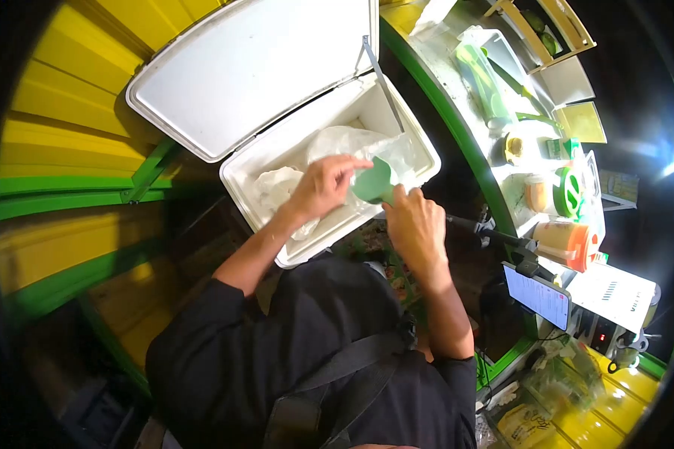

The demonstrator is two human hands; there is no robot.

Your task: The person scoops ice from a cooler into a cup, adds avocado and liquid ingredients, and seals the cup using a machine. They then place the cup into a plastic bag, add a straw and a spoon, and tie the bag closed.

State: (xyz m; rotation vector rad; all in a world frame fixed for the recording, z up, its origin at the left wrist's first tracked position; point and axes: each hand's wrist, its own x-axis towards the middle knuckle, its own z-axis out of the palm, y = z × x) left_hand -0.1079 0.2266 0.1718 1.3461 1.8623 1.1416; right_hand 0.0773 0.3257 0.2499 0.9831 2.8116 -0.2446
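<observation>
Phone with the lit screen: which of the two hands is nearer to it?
Right. The right hand, holding the green plastic scoop, is left of the phone; the left hand is farther left, over the open white cooler.

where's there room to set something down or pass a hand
Bare counter between the green edge and green translucent container. A hand might pass the dark gap between that edge and the white cooler. Crowded: inside, with clear plastic bags; around the orange tub.
</observation>
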